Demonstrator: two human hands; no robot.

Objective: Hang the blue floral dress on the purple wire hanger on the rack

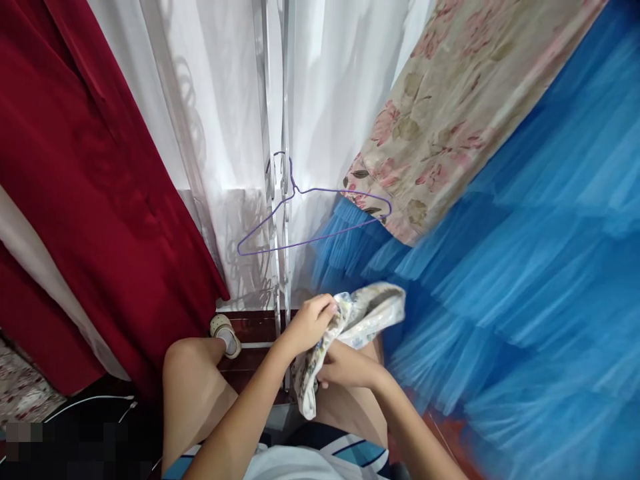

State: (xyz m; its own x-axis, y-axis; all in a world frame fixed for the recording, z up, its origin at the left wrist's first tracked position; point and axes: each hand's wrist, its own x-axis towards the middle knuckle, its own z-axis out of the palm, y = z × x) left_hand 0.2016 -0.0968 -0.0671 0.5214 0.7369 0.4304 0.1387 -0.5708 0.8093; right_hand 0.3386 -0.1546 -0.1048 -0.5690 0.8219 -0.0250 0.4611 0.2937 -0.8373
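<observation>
A bunched piece of white cloth (373, 313) with a printed pattern is held over my lap; its folds hide what kind of item it is. My left hand (313, 321) is closed on its upper edge, fingers curled over the fabric. Lower and to the right, my right hand (347, 365) reaches into the folds with its fingers bent round the cloth, partly covered by it. Beyond both hands, a purple wire hanger (320, 239) hangs bare from a white metal rack (274, 267).
Red curtain-like fabric (115, 200) hangs at left, white drapery (225, 100) behind the rack. A floral cloth (430, 133) and layered blue tulle (525, 287) fill the right side. My foot in a cream clog (223, 328) rests near the rack's base. White cables (95, 400) lie lower left.
</observation>
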